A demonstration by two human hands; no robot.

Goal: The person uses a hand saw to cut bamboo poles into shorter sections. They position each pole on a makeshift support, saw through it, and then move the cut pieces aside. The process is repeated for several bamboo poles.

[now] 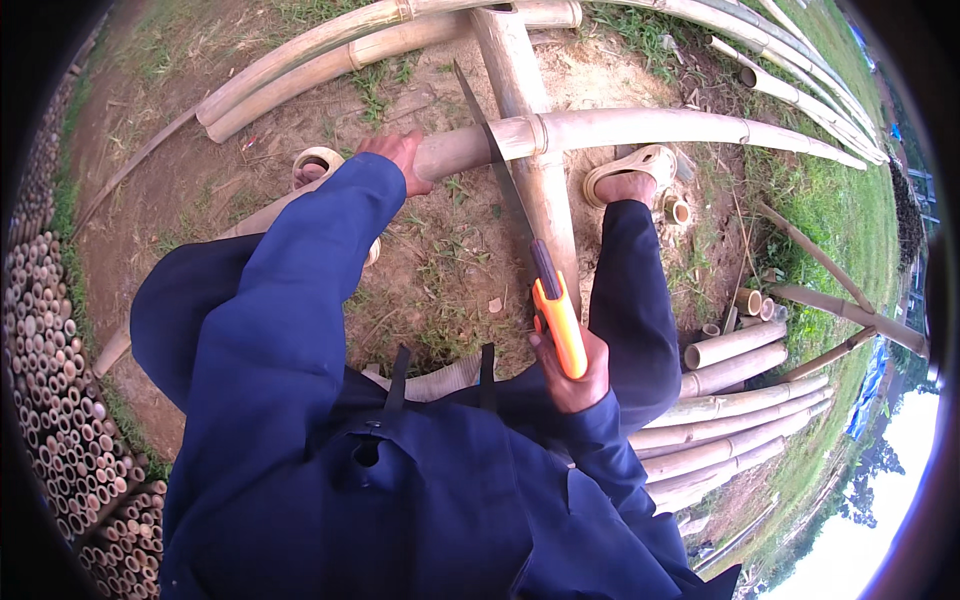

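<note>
A long bamboo pole [640,127] lies crosswise in front of me, resting over a thicker bamboo support [520,85] that runs away from me. My left hand [402,160] is closed round the pole, left of the support. In my right hand [577,372] is the orange and black handle of a hand saw [512,195]. Its long blade points away from me and crosses the pole just left of the support. Whether the teeth have entered the bamboo, I cannot tell.
More long bamboo poles [380,45] lie at the far side and far right. Cut bamboo lengths [735,425] are piled at my right. A large stack of bamboo ends [55,370] stands on the left. My feet in pale clogs [640,165] flank the support; a short bamboo ring [678,210] lies nearby.
</note>
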